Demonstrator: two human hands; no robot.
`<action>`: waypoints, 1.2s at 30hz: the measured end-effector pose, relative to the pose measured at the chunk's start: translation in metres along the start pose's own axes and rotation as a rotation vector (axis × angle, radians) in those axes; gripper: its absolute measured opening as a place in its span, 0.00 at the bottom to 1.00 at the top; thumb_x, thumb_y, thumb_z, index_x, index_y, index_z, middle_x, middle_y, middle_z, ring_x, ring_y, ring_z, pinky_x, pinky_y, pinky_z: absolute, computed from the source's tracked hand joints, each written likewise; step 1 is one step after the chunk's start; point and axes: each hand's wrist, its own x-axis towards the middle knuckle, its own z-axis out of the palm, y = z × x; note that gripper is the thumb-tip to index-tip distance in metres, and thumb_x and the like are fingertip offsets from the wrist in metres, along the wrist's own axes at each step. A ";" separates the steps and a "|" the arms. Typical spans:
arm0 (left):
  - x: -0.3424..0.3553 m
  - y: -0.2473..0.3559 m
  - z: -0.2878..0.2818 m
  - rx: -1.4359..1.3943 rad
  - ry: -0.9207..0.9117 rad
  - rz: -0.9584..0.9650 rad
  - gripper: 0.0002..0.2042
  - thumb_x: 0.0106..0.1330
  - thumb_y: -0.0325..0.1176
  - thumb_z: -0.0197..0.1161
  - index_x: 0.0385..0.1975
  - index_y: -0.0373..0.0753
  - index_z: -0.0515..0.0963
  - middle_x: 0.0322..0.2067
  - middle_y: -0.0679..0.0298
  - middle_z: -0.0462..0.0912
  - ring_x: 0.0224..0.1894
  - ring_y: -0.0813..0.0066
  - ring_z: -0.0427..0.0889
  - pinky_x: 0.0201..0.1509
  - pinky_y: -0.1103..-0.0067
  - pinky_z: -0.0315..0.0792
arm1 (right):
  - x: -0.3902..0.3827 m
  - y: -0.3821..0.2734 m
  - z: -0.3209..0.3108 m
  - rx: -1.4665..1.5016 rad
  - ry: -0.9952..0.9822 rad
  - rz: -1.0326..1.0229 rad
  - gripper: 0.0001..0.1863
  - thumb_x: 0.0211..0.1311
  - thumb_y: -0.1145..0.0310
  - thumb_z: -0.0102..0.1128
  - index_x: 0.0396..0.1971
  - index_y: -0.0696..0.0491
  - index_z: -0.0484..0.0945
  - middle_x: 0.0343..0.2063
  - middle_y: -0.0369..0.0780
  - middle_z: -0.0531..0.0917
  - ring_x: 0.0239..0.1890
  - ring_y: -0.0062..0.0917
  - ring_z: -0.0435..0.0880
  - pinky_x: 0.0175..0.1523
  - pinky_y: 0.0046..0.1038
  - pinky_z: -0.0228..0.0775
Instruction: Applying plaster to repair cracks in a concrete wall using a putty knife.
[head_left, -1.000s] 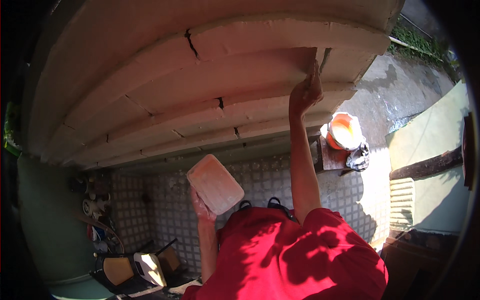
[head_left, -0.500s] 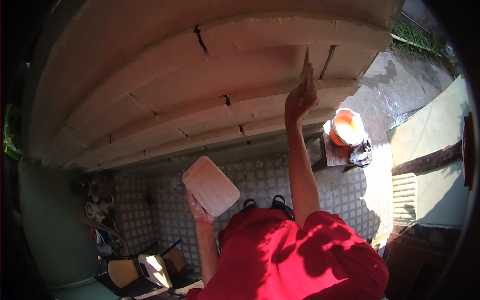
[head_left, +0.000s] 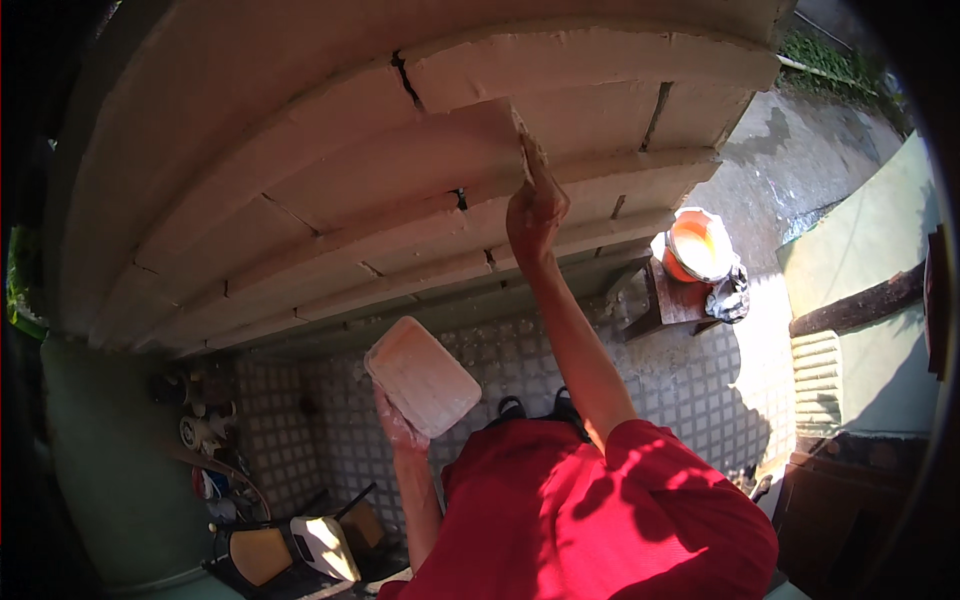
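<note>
In my left hand (head_left: 401, 425) is a whitish rectangular tub (head_left: 424, 378), gripped at its lower left side and held out over the floor. The fingers under it are partly hidden, and pale smears cover the hand. My right hand (head_left: 537, 212) is raised and closed around a putty knife (head_left: 524, 140). The thin blade points upward and reaches the pale stepped board surface (head_left: 420, 150) overhead; whether it presses on it is hard to tell. Dark gaps (head_left: 407, 80) cut across the ledges of those boards, one of them left of the blade.
On a small wooden stool (head_left: 672, 305) at the right stands an orange-and-white bucket (head_left: 697, 248), with a crumpled grey cloth or bag (head_left: 729, 297) beside it. Chairs (head_left: 258, 555) and assorted clutter (head_left: 208, 435) lie at lower left. Patterned tiles (head_left: 520, 355) cover the floor.
My right hand with the putty knife has swept left along the boards, away from the right-hand gap. The left hand and tub have stayed nearly in place.
</note>
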 end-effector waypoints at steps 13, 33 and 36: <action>-0.005 0.007 -0.028 0.033 0.077 -0.004 0.28 0.73 0.54 0.47 0.67 0.44 0.62 0.63 0.63 0.70 0.63 0.62 0.71 0.66 0.65 0.68 | 0.044 0.031 -0.015 -0.243 0.187 0.134 0.28 0.53 0.87 0.42 0.54 0.57 0.78 0.51 0.48 0.81 0.55 0.39 0.80 0.54 0.33 0.74; 0.006 0.043 -0.046 0.000 0.013 -0.057 0.27 0.73 0.54 0.47 0.66 0.45 0.63 0.63 0.62 0.71 0.62 0.60 0.72 0.65 0.63 0.69 | 0.037 0.020 -0.014 -0.247 0.270 0.185 0.18 0.63 0.79 0.48 0.51 0.61 0.78 0.49 0.50 0.82 0.51 0.39 0.83 0.53 0.32 0.75; 0.000 0.048 -0.052 -0.024 0.041 -0.059 0.28 0.73 0.54 0.47 0.66 0.45 0.63 0.63 0.62 0.70 0.62 0.60 0.72 0.65 0.63 0.69 | 0.035 0.019 0.003 -0.275 0.256 0.178 0.21 0.61 0.81 0.45 0.52 0.57 0.79 0.48 0.49 0.83 0.49 0.38 0.84 0.48 0.32 0.76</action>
